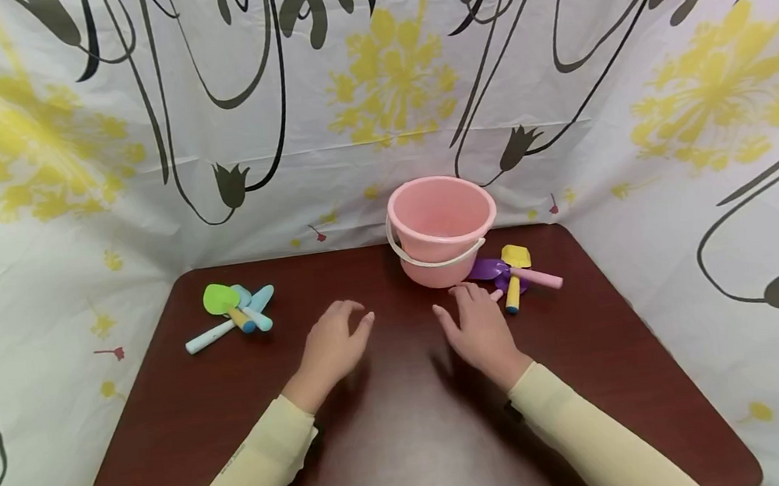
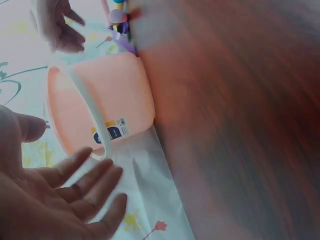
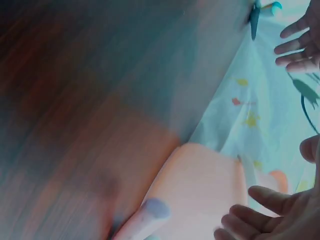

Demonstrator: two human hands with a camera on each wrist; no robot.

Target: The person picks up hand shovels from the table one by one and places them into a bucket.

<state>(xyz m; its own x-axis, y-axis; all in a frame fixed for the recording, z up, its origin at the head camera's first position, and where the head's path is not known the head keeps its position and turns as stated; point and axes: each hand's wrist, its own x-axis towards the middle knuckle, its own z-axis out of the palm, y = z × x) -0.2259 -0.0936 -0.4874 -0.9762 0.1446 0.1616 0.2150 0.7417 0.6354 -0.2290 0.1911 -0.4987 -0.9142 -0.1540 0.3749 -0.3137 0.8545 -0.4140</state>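
A pink bucket (image 1: 436,250) with a white handle (image 1: 433,261) stands upright near the table's back edge. Over the table, left of the bucket, my left hand (image 1: 332,346) has its fingers relaxed and holds nothing. My right hand (image 1: 479,332) is in front of the bucket, fingers loosely bent, also holding nothing. In the left wrist view, the bucket (image 2: 107,95) shows a label on its side. Toy shovels and rakes lie right of the bucket: a yellow-headed one (image 1: 516,256), a purple-headed one (image 1: 487,269) and a pink handle (image 1: 537,277), close to my right hand.
At the back left of the dark red table (image 1: 160,421) lies a pile with a green-headed toy shovel (image 1: 220,298) and light blue toy tools (image 1: 210,338). A white cloth (image 1: 327,178) with printed flowers hangs behind the table and along both sides.
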